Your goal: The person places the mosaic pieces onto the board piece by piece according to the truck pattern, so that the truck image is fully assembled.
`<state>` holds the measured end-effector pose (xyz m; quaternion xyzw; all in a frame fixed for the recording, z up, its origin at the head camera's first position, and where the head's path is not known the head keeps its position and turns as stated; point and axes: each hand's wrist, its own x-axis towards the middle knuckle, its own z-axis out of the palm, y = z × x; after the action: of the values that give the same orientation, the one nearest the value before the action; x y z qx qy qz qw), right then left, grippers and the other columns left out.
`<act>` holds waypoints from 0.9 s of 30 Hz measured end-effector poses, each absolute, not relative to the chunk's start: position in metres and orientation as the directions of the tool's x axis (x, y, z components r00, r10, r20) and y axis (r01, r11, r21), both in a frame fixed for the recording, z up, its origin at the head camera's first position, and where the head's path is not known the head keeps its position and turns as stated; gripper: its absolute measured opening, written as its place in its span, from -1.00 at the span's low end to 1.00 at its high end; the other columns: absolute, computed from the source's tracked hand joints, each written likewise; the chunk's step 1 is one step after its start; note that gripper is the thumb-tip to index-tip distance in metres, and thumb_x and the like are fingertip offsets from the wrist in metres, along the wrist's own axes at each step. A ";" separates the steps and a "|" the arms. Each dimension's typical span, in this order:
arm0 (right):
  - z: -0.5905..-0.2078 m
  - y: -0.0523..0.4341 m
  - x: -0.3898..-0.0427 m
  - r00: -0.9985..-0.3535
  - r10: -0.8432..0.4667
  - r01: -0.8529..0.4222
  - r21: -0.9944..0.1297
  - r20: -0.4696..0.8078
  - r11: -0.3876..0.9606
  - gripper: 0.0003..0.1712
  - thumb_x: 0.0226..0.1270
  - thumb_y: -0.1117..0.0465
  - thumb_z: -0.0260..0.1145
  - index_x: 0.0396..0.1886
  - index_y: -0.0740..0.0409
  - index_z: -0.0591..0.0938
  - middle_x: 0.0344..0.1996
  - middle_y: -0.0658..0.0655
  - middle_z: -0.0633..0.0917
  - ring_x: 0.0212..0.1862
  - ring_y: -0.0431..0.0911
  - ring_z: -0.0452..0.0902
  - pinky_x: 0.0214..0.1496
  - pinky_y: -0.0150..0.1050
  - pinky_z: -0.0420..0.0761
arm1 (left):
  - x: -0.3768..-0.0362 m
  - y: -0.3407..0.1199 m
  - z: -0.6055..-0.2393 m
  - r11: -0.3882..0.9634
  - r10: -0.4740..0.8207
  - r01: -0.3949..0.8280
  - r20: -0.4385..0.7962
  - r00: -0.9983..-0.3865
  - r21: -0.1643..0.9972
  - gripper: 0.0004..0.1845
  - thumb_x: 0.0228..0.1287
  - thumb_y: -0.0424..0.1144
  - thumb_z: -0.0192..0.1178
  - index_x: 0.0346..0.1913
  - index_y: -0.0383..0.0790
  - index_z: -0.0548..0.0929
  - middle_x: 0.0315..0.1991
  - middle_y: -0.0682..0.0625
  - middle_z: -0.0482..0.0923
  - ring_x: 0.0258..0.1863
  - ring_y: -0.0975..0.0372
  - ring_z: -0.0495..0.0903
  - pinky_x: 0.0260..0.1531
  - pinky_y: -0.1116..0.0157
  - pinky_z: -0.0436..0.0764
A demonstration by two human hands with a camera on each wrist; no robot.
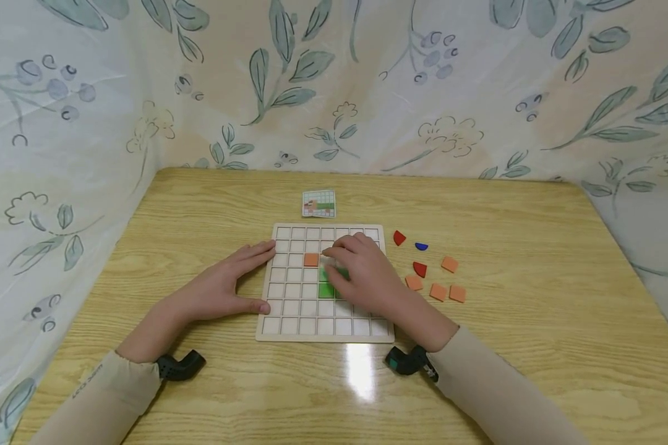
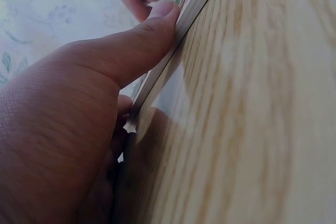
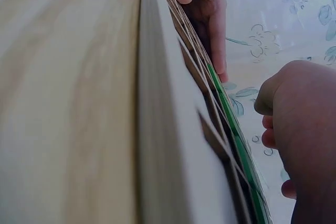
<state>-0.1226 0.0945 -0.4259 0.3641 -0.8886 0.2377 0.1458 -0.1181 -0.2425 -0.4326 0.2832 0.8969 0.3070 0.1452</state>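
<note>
The wooden table (image 1: 534, 259) carries the grid board (image 1: 295, 324) at centre, lying flat and nearly square, its sides running 12 to 6 o'clock. The left hand (image 1: 222, 287) braces its 9 o'clock edge, fingers straight, thumb pressing. The right hand (image 1: 364, 272) rests curled over the green tiles (image 1: 326, 289); whether it pinches one cannot be told. Loose orange tiles (image 1: 438, 292) lie at 3 o'clock, bare tabletop beyond.

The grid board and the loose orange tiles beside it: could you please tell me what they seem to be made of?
The grid board looks like pale unfinished wood or plywood: matte, with a light layered edge in the wrist views. The orange tiles look like flat matte pieces, perhaps painted wood or foam; the views cannot settle which.
</note>
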 end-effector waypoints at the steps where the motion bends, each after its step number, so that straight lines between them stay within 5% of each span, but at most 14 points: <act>1: -0.426 0.097 -0.121 -0.698 -0.572 -0.711 -0.321 0.431 0.626 -0.72 0.50 0.20 0.44 0.09 0.21 0.85 -0.03 0.12 0.78 -0.03 0.06 0.59 0.10 -0.04 0.58 | -0.118 -0.242 -0.433 0.651 0.597 0.420 -0.084 -0.798 0.632 0.23 0.16 0.44 0.52 0.79 0.14 0.16 0.79 0.24 -0.06 0.77 -0.03 -0.15 0.63 -0.26 0.06; 9: -0.429 0.124 -0.110 -0.726 -0.527 -0.680 -0.349 0.442 0.644 -0.71 0.52 0.19 0.43 0.10 0.25 0.83 -0.03 0.14 0.76 0.01 0.09 0.59 0.09 -0.01 0.58 | -0.118 -0.241 -0.435 0.639 0.604 0.428 -0.073 -0.793 0.640 0.22 0.17 0.39 0.56 0.79 0.08 0.18 0.79 0.18 -0.04 0.77 -0.08 -0.15 0.62 -0.29 0.05; 27: -0.435 0.184 -0.092 -0.683 -0.487 -0.705 -0.315 0.545 0.636 -0.71 0.39 0.29 0.48 0.03 0.34 0.81 -0.09 0.19 0.77 -0.01 0.13 0.63 0.07 0.04 0.54 | -0.121 -0.243 -0.435 0.639 0.613 0.447 -0.064 -0.787 0.626 0.23 0.17 0.41 0.54 0.78 0.06 0.18 0.79 0.19 -0.03 0.77 -0.02 -0.11 0.60 -0.29 0.10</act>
<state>-0.0915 0.1843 -0.4350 0.3387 -0.8797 0.2595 0.2097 -0.1205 -0.2426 -0.4346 0.2963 0.8950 0.3044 0.1363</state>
